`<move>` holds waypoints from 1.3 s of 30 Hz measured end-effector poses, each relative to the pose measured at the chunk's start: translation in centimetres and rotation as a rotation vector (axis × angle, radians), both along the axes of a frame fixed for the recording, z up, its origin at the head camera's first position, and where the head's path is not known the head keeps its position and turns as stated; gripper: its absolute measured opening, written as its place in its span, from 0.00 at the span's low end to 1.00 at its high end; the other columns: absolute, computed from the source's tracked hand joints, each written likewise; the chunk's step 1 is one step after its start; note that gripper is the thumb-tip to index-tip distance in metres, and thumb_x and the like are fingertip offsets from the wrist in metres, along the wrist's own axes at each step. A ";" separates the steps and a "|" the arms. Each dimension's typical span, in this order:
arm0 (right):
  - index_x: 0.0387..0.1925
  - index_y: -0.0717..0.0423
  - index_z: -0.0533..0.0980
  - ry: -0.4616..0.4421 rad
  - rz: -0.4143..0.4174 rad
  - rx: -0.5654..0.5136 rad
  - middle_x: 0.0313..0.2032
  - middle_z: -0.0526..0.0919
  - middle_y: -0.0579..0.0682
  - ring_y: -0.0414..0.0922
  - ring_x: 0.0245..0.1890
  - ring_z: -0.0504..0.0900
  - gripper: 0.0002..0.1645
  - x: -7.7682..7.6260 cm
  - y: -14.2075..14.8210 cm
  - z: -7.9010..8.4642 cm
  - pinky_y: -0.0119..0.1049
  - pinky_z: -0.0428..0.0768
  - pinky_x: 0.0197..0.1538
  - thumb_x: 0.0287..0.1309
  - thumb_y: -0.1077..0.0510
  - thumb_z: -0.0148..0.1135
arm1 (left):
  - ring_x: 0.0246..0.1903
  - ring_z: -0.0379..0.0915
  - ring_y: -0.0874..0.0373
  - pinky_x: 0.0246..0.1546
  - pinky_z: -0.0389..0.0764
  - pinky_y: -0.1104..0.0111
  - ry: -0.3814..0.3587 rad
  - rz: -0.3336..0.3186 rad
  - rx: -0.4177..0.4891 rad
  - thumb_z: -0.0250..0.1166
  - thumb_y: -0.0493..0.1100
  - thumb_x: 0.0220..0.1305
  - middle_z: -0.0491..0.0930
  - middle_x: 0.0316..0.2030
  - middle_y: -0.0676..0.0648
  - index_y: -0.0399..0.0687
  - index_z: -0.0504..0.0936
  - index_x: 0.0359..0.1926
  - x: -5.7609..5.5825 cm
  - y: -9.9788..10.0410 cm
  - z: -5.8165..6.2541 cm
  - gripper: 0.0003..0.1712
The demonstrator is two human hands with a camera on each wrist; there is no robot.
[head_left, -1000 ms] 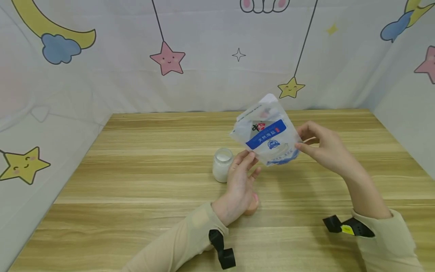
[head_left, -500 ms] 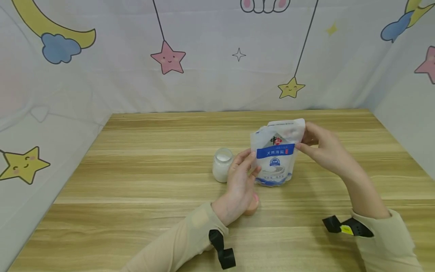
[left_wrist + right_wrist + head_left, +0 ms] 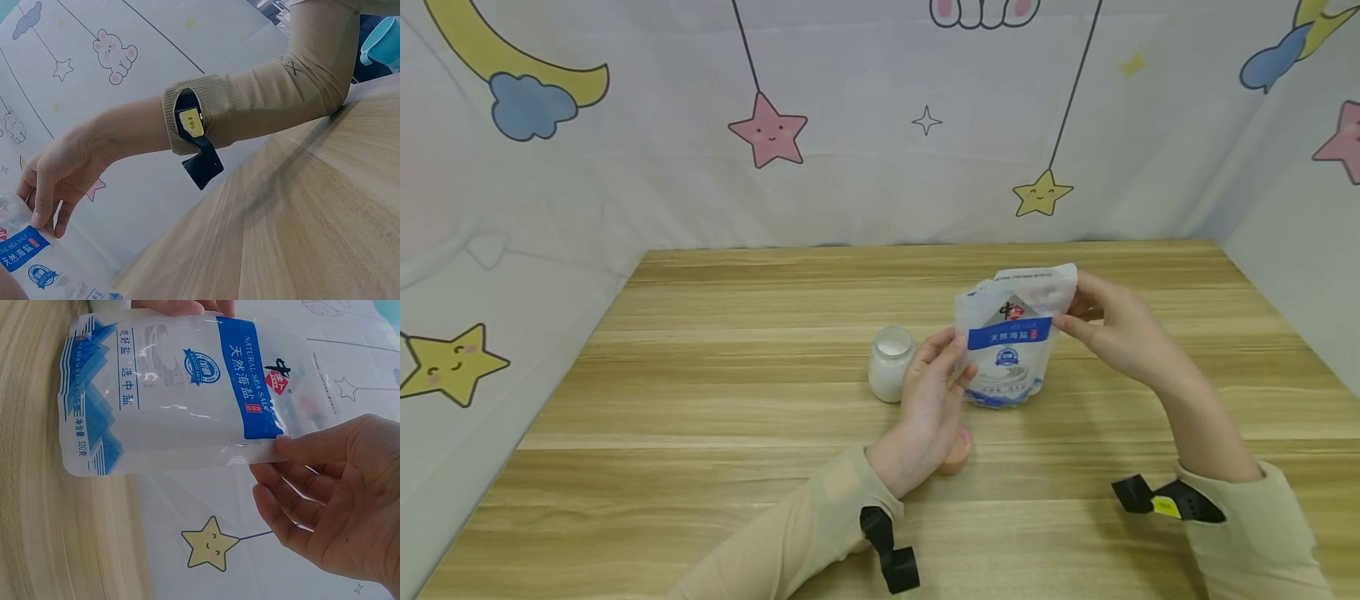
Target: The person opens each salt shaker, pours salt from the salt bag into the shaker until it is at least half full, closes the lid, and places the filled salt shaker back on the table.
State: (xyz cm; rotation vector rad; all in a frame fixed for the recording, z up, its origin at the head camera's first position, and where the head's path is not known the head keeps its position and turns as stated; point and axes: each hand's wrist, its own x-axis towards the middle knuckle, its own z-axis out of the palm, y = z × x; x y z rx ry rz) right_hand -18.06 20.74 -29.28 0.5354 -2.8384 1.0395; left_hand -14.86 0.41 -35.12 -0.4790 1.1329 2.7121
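A white and blue bag of sea salt (image 3: pixel 1009 367) stands upright between the hands, its top edge open or torn. My left hand (image 3: pixel 929 408) pinches its left edge between thumb and fingers. On the right edge, near the top, my right hand (image 3: pixel 1123 337) pinches the bag; the right wrist view shows the thumb in front and fingers behind. Left of my left hand sits a lidless glass jar (image 3: pixel 889 373) of white grains, partly covered by the fingers. A pinkish round object (image 3: pixel 957 455), perhaps a lid, lies partly hidden beneath my left hand.
The wooden table (image 3: pixel 700 400) reaches back to a printed cloth curtain (image 3: pixel 865 183), which also encloses the sides. Black straps with small blocks (image 3: pixel 891 554) are on both sleeves. A light blue container (image 3: pixel 381 42) shows at the edge of the left wrist view.
A second ago the salt bag was raised and tilted toward the left. It has come down upright between both hands, then stayed nearly still over the last half second.
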 end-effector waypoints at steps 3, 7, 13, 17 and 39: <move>0.56 0.59 0.72 -0.011 -0.003 0.000 0.43 0.82 0.58 0.46 0.40 0.77 0.18 0.0 0.1 -0.1 0.53 0.77 0.51 0.64 0.64 0.57 | 0.41 0.71 0.64 0.52 0.74 0.68 0.009 0.002 -0.001 0.61 0.37 0.64 0.77 0.38 0.58 0.54 0.79 0.37 0.0 0.0 0.0 0.05; 0.54 0.60 0.73 -0.014 -0.011 0.004 0.42 0.82 0.58 0.40 0.39 0.76 0.17 0.0 0.2 0.0 0.52 0.77 0.52 0.64 0.64 0.57 | 0.39 0.72 0.64 0.55 0.75 0.67 0.019 0.004 0.005 0.61 0.37 0.64 0.77 0.38 0.58 0.54 0.78 0.36 0.0 0.0 0.1 0.06; 0.52 0.61 0.74 -0.009 -0.023 0.020 0.42 0.82 0.58 0.39 0.39 0.77 0.16 0.1 0.3 0.0 0.50 0.78 0.51 0.63 0.63 0.58 | 0.40 0.73 0.65 0.58 0.75 0.66 0.034 -0.007 0.021 0.60 0.35 0.64 0.76 0.39 0.57 0.54 0.78 0.34 -0.2 0.0 0.1 0.07; 0.54 0.61 0.73 -0.025 -0.024 0.019 0.44 0.82 0.60 0.50 0.43 0.78 0.17 0.1 0.4 -0.1 0.54 0.78 0.51 0.64 0.63 0.58 | 0.43 0.73 0.63 0.61 0.74 0.65 0.056 -0.020 0.026 0.60 0.34 0.64 0.75 0.42 0.55 0.51 0.77 0.36 -0.4 -0.1 0.2 0.06; 0.55 0.61 0.74 0.025 -0.088 0.004 0.43 0.82 0.62 0.55 0.44 0.79 0.18 -0.5 1.3 -0.2 0.42 0.80 0.45 0.64 0.62 0.58 | 0.64 0.65 0.53 0.71 0.63 0.63 0.124 -0.203 -0.155 0.58 0.32 0.62 0.71 0.62 0.45 0.42 0.70 0.62 -1.6 -0.5 1.4 0.26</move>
